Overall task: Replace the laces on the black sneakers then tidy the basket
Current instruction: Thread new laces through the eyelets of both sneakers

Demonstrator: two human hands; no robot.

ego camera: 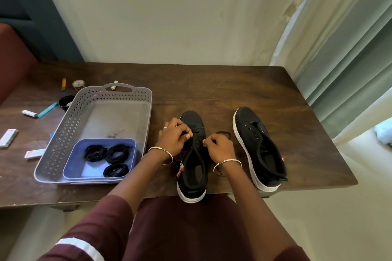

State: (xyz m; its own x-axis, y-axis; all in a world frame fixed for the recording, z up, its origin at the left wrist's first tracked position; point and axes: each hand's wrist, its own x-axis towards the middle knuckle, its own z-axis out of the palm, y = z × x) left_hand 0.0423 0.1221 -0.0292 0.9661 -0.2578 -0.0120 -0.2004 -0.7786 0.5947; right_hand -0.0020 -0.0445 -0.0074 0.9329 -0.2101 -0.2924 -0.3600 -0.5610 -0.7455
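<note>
lacing the nearer black sneaker [192,178]
left hand [174,135] and right hand [220,147] are pinching the black lace [223,133] over the eyelets [196,146], sneaker sitting at the tabletop's [212,91] front edge. lace is looking soft and floppy, so i'd be gripping it near the tip.

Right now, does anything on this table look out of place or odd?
Yes. The right sneaker has bare eyelets, no lace. The left sneaker hangs its heel over the table edge. Small tubes and packets lie scattered left of the basket, outside it.
</note>
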